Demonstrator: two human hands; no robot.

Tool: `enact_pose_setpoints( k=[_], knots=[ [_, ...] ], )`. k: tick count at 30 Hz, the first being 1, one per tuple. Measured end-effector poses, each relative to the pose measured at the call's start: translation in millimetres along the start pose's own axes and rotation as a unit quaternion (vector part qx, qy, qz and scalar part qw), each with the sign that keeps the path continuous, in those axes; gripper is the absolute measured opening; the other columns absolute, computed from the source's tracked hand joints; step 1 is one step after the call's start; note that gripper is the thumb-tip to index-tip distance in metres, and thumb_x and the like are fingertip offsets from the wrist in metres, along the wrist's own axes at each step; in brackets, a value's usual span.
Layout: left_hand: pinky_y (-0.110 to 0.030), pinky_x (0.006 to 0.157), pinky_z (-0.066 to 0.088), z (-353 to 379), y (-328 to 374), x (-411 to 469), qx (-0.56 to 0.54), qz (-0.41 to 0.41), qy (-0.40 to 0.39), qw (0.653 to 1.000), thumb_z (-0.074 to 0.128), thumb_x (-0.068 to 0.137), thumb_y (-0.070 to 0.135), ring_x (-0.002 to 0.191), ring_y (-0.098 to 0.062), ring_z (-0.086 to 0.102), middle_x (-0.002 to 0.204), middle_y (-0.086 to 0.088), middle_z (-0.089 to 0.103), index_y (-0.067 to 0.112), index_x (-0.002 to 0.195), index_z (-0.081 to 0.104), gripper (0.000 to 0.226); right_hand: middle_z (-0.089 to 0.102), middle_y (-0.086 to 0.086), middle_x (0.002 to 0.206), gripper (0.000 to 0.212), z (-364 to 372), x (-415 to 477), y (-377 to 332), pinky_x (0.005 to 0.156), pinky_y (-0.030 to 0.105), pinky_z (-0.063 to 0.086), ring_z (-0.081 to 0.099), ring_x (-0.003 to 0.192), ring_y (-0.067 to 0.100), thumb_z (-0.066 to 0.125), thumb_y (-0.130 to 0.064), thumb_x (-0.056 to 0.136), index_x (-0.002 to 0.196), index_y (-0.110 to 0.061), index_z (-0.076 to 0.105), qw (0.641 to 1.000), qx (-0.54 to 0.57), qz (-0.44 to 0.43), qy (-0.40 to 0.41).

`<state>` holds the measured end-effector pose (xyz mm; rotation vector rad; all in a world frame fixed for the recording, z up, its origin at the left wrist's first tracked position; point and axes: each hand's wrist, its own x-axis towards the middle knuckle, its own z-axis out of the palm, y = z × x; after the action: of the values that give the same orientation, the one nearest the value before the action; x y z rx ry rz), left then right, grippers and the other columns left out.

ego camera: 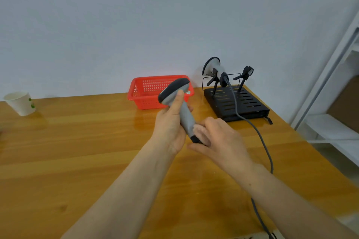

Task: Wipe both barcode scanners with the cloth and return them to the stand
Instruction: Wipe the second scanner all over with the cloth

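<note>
Wooden worktop [77, 161] across the whole lower half of the frame. Right of centre, back by the wall: one black slotted stand [242, 106] with two cradles. Just left of it, one red basket [143, 101], partly hidden behind a scanner head.

Mid-frame, both hands busy. Left hand [169, 128] wrapped round the held scanner [185, 116], thumb lying up along the neck. Right hand [223, 141] curled in at the butt end. Long axis of the held scanner tilted: dark head toward upper left, butt toward lower right.

Second scanner [214, 66] parked in the left cradle, grey cable [262, 137] trailing off the stand toward the lower right corner. Right cradle [246, 72] empty, up and to the right of the hands, well apart. Right hand nearer to it, scanner in the left though, so probably a reach across for docking.

One paper cup [20, 103] far left. Smallest bit: one pinkish cloth [199, 131], pressed by the right hand against the handle. Looks like mid-wipe. Two scanners total.
</note>
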<state>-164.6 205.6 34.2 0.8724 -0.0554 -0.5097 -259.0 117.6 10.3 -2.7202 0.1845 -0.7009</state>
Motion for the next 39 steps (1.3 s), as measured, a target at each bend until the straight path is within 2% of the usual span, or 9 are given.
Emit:
enact_pose_setpoints(
  k=[4, 8, 12, 14, 20, 28, 31, 34, 39],
  knots=[
    [-0.031, 0.077, 0.052, -9, -1, 2, -0.019, 0.012, 0.024, 0.999, 0.059, 0.089, 0.038, 0.077, -0.017, 0.06, 0.084, -0.009, 0.063, 0.002, 0.107, 0.059, 0.04, 0.052, -0.015, 0.106, 0.046, -13, 6, 6, 0.078, 0.02, 0.04, 0.049, 0.096, 0.002, 0.063, -0.052, 0.072, 0.111, -0.028, 0.053, 0.976, 0.194, 0.096, -0.011],
    [-0.029, 0.073, 0.054, -9, 0, 3, -0.045, 0.005, 0.033, 0.998, 0.059, 0.089, 0.039, 0.072, -0.016, 0.062, 0.079, -0.007, 0.065, 0.002, 0.101, 0.061, 0.039, 0.056, -0.005, 0.086, 0.017, -23, 10, 0, 0.058, 0.008, 0.039, 0.052, 0.067, -0.004, 0.045, -0.042, 0.094, 0.09, -0.026, 0.05, 0.92, 0.363, 0.135, 0.055],
    [-0.027, 0.064, 0.054, -1, -4, 1, -0.041, -0.006, 0.027, 0.999, 0.061, 0.082, 0.048, 0.068, -0.015, 0.06, 0.079, -0.007, 0.065, 0.003, 0.103, 0.061, 0.049, 0.046, -0.002, 0.101, 0.027, 6, -2, -8, 0.078, 0.02, 0.041, 0.046, 0.092, 0.008, 0.049, -0.046, 0.088, 0.095, -0.02, 0.049, 0.985, 0.155, -0.047, 0.052],
    [-0.025, 0.064, 0.055, 1, -5, -2, -0.044, 0.006, 0.013, 0.999, 0.063, 0.072, 0.049, 0.071, -0.014, 0.061, 0.082, -0.006, 0.066, 0.003, 0.107, 0.061, 0.058, 0.041, -0.004, 0.105, 0.024, 14, -6, -10, 0.076, 0.03, 0.047, 0.045, 0.091, 0.008, 0.049, -0.04, 0.092, 0.097, -0.017, 0.048, 0.984, 0.17, -0.028, 0.051],
    [-0.022, 0.06, 0.056, -3, -8, -3, -0.07, 0.028, 0.013, 0.997, 0.058, 0.079, 0.049, 0.068, -0.013, 0.064, 0.08, -0.007, 0.069, 0.004, 0.097, 0.063, 0.049, 0.051, -0.003, 0.089, 0.01, 11, 4, -8, 0.06, 0.014, 0.041, 0.052, 0.076, 0.005, 0.048, -0.029, 0.094, 0.092, -0.02, 0.043, 0.961, 0.253, 0.048, 0.1],
    [-0.024, 0.073, 0.056, -12, -7, -2, -0.081, 0.051, 0.015, 0.995, 0.053, 0.082, 0.052, 0.071, -0.014, 0.065, 0.081, -0.007, 0.07, 0.005, 0.098, 0.063, 0.051, 0.057, -0.004, 0.087, 0.02, 2, 18, 23, 0.055, 0.017, 0.043, 0.058, 0.076, 0.008, 0.045, -0.034, 0.095, 0.099, -0.015, 0.047, 0.977, 0.148, 0.152, 0.01],
    [-0.026, 0.074, 0.056, -13, -3, 1, -0.091, 0.054, 0.037, 0.994, 0.051, 0.086, 0.051, 0.069, -0.015, 0.066, 0.077, -0.007, 0.07, 0.005, 0.099, 0.061, 0.048, 0.055, -0.01, 0.088, 0.018, -12, 17, 6, 0.06, 0.006, 0.042, 0.053, 0.074, -0.006, 0.043, -0.038, 0.094, 0.097, -0.02, 0.047, 0.963, 0.25, 0.089, 0.051],
    [-0.028, 0.07, 0.056, -11, -5, 1, -0.089, 0.028, 0.035, 0.995, 0.051, 0.083, 0.057, 0.065, -0.015, 0.065, 0.073, -0.006, 0.068, 0.005, 0.104, 0.06, 0.056, 0.043, -0.005, 0.1, 0.021, -3, 7, -15, 0.064, 0.012, 0.039, 0.048, 0.08, 0.001, 0.044, -0.039, 0.093, 0.097, -0.018, 0.046, 0.983, 0.179, -0.04, 0.009],
    [-0.026, 0.065, 0.056, -8, -6, 0, -0.083, 0.027, 0.034, 0.996, 0.052, 0.082, 0.058, 0.059, -0.013, 0.063, 0.066, -0.004, 0.066, 0.007, 0.1, 0.06, 0.054, 0.05, -0.004, 0.082, 0.02, 7, 6, -18, 0.054, 0.027, 0.041, 0.052, 0.068, 0.013, 0.036, -0.037, 0.097, 0.093, -0.018, 0.04, 0.99, 0.136, 0.013, 0.046]
  ],
)
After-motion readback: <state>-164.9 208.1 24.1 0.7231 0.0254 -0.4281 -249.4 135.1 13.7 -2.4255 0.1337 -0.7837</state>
